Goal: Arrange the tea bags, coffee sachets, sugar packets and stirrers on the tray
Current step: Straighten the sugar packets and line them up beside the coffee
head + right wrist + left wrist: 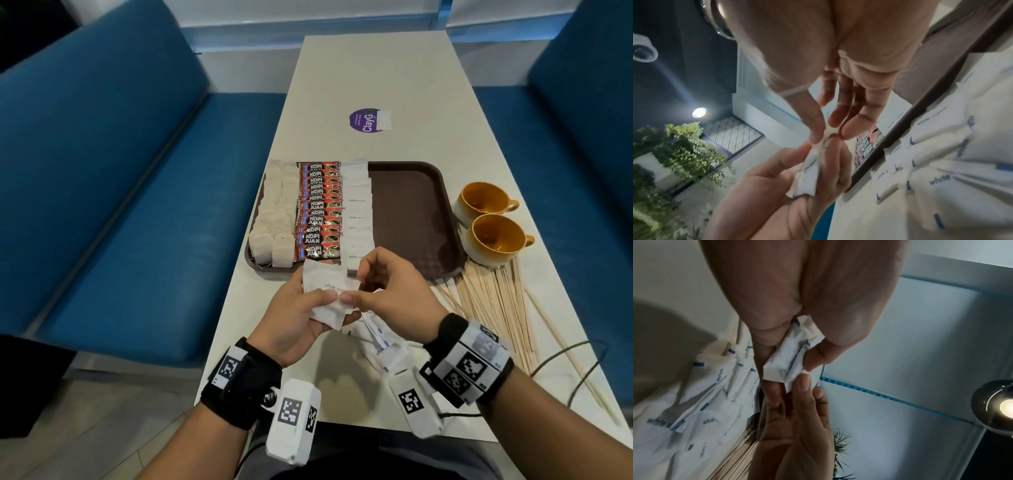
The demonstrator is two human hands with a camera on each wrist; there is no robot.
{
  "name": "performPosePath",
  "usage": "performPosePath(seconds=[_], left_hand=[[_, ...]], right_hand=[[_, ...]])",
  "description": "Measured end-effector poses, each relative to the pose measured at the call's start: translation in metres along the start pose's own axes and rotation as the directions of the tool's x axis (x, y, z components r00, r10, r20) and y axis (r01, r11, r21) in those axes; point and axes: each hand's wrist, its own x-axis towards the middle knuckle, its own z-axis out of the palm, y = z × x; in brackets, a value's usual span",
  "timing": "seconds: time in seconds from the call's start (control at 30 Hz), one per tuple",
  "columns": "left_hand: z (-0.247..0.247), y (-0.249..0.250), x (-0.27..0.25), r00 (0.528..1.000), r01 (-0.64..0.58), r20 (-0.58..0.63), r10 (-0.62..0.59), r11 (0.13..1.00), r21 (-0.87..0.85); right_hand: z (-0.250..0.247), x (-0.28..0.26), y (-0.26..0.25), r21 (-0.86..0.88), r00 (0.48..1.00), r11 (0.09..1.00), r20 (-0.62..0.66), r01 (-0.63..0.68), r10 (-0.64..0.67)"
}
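Observation:
A brown tray point(411, 205) carries two columns of tea bags point(274, 219), a column of red coffee sachets point(320, 209) and a column of white sugar packets point(358, 212); its right half is bare. Just in front of the tray, my left hand point(339, 306) grips a small stack of sugar packets point(325, 291), thumb on top. My right hand point(356, 286) pinches the stack's right edge point(826, 139) between thumb and fingertips. More sugar packets point(380, 342) lie loose on the table beneath my right wrist. Wooden stirrers point(496, 301) are spread on the table right of the tray.
Two orange cups point(483, 200) point(496, 240) stand against the tray's right edge, beyond the stirrers. A purple sticker point(368, 120) marks the table's far middle. Blue benches point(120, 205) flank the table. A black cable point(565, 363) runs along the near right.

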Motion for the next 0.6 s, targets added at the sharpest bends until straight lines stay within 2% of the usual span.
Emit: performPosePath(seconds=[0.1,0.27,0.33,0.5,0.6], left_hand=[[-0.003,-0.001,0.001,0.999,0.009,-0.042,-0.008,1.0,0.03],[-0.004,-0.001,0.003,0.992,0.008,-0.125,0.003,0.996,0.086],[-0.005,0.001,0.004,0.992,0.001,-0.127,0.008,0.998,0.067],[-0.008,0.001,0.007,0.991,-0.009,-0.135,0.02,0.997,0.083],[-0.007,0.0,0.01,0.988,-0.002,-0.154,0.018,0.995,0.101]], right_hand=[[-0.004,0.001,-0.002,0.027,0.999,0.999,-0.024,0.047,-0.046],[-0.01,0.003,-0.003,0.086,0.999,0.996,-0.039,0.036,-0.032],[-0.012,0.003,-0.002,0.091,0.999,0.996,-0.04,0.016,-0.012],[-0.016,-0.002,0.002,0.164,0.996,0.983,0.054,-0.078,0.07],[-0.018,-0.002,0.001,0.214,0.994,0.971,0.038,-0.104,0.098]])
